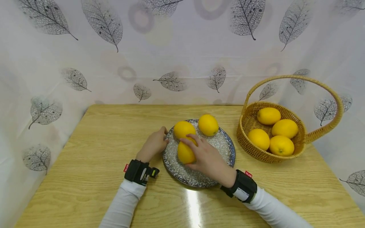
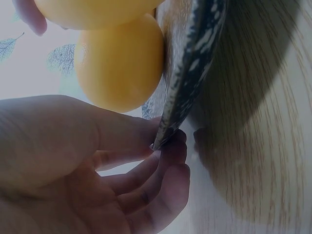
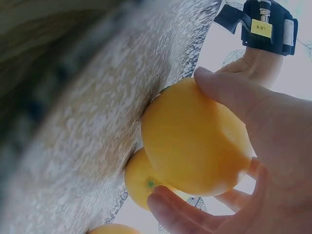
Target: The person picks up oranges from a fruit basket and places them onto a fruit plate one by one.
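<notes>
Yellow, smooth-skinned, rounded fruit (image 1: 186, 153) is held within the curled thumb and fingers of the right hand (image 1: 207, 156), at the inner part of a round, grey-white speckled plate with a dark blue rim (image 1: 232, 152). To the left of that grip, the plate's edge is pinched by the left hand (image 1: 155, 144), thumb above and fingers below. Just beyond the right fingertips lies a second yellow rounded fruit (image 1: 183, 129); farther off lies a third yellow rounded fruit (image 1: 208, 125). Well to the right of the grip, four yellow rounded fruits (image 1: 280, 145) are contained in a tan woven wicker basket (image 1: 248, 148) with a hoop handle. Whether the held fruit's weight is borne by hand or plate cannot be told. Even pressure from opposing sides is judged advisable, lest the curved skin be allowed to roll; the neighbouring fruit is best not nudged by the fingertips, and the rim is best steadied without being tipped.
</notes>
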Available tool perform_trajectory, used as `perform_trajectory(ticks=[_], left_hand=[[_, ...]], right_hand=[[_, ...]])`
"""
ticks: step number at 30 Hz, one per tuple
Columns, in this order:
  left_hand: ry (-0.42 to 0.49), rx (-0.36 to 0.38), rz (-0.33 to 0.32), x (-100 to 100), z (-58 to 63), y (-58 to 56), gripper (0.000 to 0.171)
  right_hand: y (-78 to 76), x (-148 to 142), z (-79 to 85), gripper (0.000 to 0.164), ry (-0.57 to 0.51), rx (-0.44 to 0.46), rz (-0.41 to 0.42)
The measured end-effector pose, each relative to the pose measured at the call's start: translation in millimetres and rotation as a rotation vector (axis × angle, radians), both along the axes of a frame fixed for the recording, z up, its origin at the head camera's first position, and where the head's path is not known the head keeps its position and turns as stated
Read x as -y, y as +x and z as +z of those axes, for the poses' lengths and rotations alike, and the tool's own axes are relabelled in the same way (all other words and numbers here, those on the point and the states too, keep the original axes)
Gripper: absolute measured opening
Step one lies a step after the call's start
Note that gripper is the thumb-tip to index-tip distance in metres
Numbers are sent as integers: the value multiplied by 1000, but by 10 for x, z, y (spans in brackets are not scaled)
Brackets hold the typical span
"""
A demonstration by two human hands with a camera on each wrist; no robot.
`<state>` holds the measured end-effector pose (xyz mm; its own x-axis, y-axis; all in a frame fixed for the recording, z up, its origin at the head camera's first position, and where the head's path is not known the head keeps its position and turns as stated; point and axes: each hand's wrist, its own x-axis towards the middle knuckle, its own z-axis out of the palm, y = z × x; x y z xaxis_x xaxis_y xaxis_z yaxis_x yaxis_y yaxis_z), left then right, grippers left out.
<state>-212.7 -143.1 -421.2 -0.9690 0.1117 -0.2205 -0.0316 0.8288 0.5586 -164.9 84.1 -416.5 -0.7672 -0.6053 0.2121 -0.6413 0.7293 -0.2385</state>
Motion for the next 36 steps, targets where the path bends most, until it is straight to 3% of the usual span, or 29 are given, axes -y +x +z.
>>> perform_trajectory(ticks=[9,30,36], left_hand=[[-6,-2,3,0,4,0,33],[5,-4,0,-2,0,3,32],[14,-7,-2,-1,-2,-1,32]], right_hand=[[23,5,5,91,2,-28,23],[66,20,10,94,-13,5,56],[67,16,24,94,-6,20,28]])
